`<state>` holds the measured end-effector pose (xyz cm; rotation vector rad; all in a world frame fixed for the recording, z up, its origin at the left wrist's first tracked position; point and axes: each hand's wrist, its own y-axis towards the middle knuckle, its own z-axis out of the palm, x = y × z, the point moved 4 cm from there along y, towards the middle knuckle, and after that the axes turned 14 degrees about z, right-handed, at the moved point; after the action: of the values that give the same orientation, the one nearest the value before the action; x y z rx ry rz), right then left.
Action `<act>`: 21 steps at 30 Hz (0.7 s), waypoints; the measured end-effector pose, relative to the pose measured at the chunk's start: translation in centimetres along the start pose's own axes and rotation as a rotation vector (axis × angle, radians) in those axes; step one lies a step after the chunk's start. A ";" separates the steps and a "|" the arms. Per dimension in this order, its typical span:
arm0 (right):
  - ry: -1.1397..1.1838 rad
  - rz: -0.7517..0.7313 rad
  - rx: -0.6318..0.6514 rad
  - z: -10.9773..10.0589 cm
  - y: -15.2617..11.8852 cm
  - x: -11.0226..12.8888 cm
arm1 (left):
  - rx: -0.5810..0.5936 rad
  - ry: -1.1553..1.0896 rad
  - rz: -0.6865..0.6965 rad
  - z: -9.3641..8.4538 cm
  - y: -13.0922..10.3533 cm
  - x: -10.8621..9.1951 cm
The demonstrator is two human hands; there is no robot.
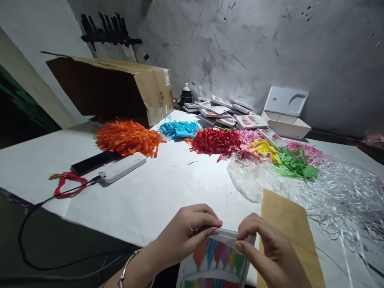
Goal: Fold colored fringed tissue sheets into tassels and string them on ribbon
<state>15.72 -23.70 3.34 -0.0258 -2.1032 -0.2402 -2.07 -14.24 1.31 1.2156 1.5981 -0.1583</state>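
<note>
At the table's front edge I hold a flat packet point(214, 260) with a picture of hanging coloured tassels or pennants; its top looks like a clear plastic strip. My left hand point(192, 232) pinches this top edge near its middle, thumb and forefinger together. With bent fingers, my right hand point(270, 252) grips the same edge at the right corner. The packet's lower part runs out of view. Beside my right hand, a brown paper envelope or sheet point(288, 232) lies on the table.
Along the back lie shredded paper heaps: orange point(129, 138), blue point(178, 129), red point(214, 142) and green point(295, 162). Behind are stacked printed packets point(216, 110), an open cardboard box point(153, 94) and a white box point(285, 124). Silvery strands point(348, 196), a phone point(93, 162) and a white power bank point(123, 168) flank them.
</note>
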 end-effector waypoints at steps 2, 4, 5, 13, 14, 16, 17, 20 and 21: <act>-0.064 0.047 0.040 0.4 0.5 0.4 | 0.005 0.006 -0.004 0.1 0.2 -0.1; -0.114 0.060 0.061 0.7 0.7 0.3 | 0.008 0.013 -0.009 0.2 0.3 -0.2; -0.131 0.063 0.068 0.8 0.8 0.1 | 0.010 0.016 -0.010 0.2 0.4 -0.2; -0.212 -0.006 0.018 1.5 0.6 -1.0 | 0.027 0.008 -0.001 0.4 0.4 0.0; -0.205 -0.042 -0.010 1.6 0.5 -1.0 | 0.024 0.003 0.009 0.4 0.4 0.0; -0.190 -0.093 -0.056 1.8 0.4 -0.9 | 0.022 -0.008 0.040 0.5 0.4 0.0; -0.178 -0.107 -0.075 1.9 0.3 -1.0 | 0.021 -0.013 0.056 0.6 0.4 0.0; -0.131 -0.104 -0.120 2.1 0.0 -1.3 | 0.028 -0.021 0.071 0.7 0.3 0.2; -0.115 -0.097 -0.127 2.2 -0.1 -1.5 | 0.027 -0.024 0.072 0.7 0.3 0.3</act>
<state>14.62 -23.29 0.94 -0.0138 -2.2029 -0.4395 -1.34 -14.42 0.93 1.2858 1.5332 -0.1489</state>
